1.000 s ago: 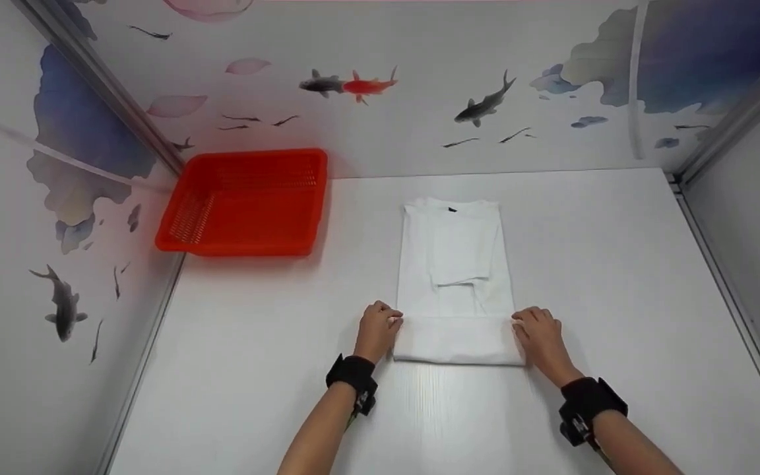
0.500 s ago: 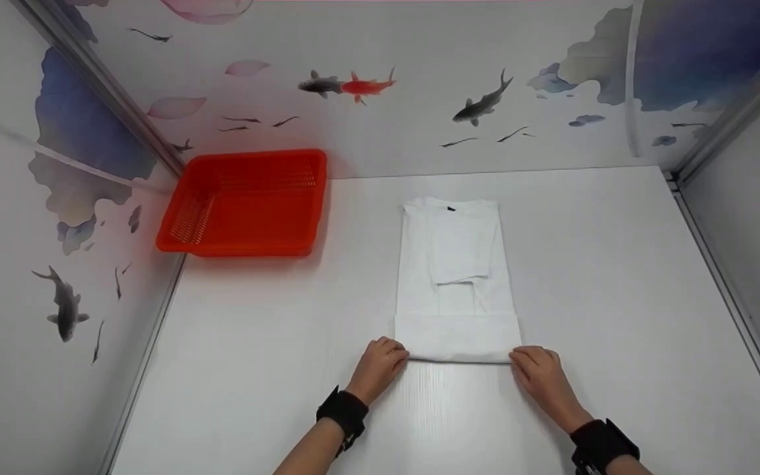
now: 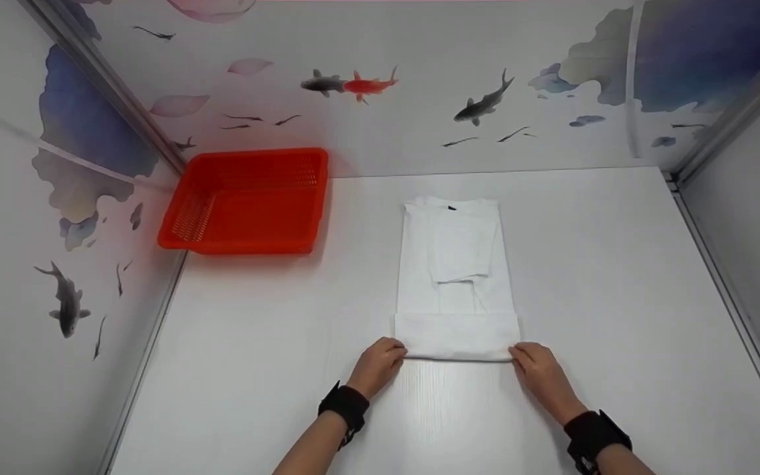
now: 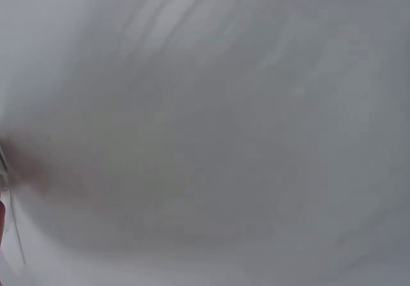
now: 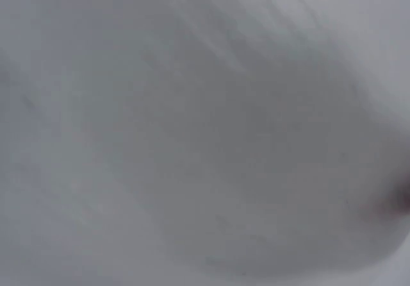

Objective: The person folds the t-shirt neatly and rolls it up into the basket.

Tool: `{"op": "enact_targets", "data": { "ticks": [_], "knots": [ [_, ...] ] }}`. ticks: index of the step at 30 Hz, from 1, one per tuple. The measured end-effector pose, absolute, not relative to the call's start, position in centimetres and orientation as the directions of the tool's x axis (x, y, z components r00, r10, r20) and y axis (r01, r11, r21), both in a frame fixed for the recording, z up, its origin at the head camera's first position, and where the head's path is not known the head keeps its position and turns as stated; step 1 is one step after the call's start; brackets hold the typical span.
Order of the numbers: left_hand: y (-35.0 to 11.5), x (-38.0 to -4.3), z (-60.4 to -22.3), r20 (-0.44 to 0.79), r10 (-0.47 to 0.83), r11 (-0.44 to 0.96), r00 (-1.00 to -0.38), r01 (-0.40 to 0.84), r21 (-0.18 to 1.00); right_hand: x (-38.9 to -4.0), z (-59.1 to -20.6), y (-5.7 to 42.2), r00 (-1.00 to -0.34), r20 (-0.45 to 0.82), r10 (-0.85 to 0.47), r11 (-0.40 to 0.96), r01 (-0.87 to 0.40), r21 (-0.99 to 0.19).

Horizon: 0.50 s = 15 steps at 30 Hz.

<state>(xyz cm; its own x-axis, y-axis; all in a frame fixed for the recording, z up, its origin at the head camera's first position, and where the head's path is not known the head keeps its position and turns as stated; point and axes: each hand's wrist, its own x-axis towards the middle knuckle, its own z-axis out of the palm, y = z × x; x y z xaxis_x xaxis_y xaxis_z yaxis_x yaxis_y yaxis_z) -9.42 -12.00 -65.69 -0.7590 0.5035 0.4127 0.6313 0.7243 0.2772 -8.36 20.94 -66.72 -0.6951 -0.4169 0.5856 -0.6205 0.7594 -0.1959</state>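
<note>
A white T-shirt (image 3: 456, 336) lies folded narrow on the table in the head view, its collar at the far end and its hem end turned up into a flat band. Sleeve folds lie over its middle. At the near left corner of that band my left hand (image 3: 377, 365) pinches the folded edge. My right hand (image 3: 545, 377) pinches the same edge at the near right corner. Both wrist views show mostly blurred white surface, with only a sliver of a finger at the side of each.
A red plastic basket (image 3: 248, 224) with perforated sides stands at the table's far left corner. White panels printed with fish border the white table (image 3: 617, 277) at the back and sides.
Both hands left the upper edge of the folded band and came toward me to its near corners. Over the last half second they have hardly moved.
</note>
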Motion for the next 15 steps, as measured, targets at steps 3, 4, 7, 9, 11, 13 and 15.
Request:
{"op": "enact_targets", "data": {
  "ticks": [3, 4, 7, 9, 11, 13, 15],
  "knots": [
    [-11.86, -9.60, -65.87, 0.432, 0.508, 0.725, -0.745, 0.641, 0.252, -8.51, -66.75, 20.91, -0.691, 0.584, -0.427, 0.761, -0.623, -0.180],
    [-11.78, -9.65, -65.94, 0.438, 0.510, 0.730, -0.741, 0.641, 0.235, -8.54, -66.77, 20.90, -0.691, 0.584, -0.425, 0.763, -0.621, -0.180],
    [-11.51, -9.76, -66.03, 0.451, 0.509, 0.748, -0.733, 0.636, 0.189, -8.60, -66.83, 20.90, -0.697, 0.589, -0.408, 0.764, -0.614, -0.198],
    [-11.35, -9.76, -65.95, 0.451, 0.504, 0.763, -0.737, 0.624, 0.168, -8.62, -66.85, 20.89, -0.700, 0.594, -0.396, 0.763, -0.611, -0.212],
    [-11.27, -9.69, -65.82, 0.440, 0.498, 0.774, -0.747, 0.612, 0.164, -8.59, -66.85, 20.90, -0.702, 0.597, -0.388, 0.760, -0.610, -0.224],
    [-11.25, -9.45, -65.56, 0.416, 0.494, 0.780, -0.764, 0.601, 0.177, -8.46, -66.77, 20.92, -0.702, 0.599, -0.386, 0.757, -0.612, -0.230],
    [-11.30, -9.08, -65.25, 0.382, 0.495, 0.778, -0.781, 0.594, 0.205, -8.13, -66.65, 21.00, -0.700, 0.596, -0.392, 0.752, -0.618, -0.231]
  ]
}}
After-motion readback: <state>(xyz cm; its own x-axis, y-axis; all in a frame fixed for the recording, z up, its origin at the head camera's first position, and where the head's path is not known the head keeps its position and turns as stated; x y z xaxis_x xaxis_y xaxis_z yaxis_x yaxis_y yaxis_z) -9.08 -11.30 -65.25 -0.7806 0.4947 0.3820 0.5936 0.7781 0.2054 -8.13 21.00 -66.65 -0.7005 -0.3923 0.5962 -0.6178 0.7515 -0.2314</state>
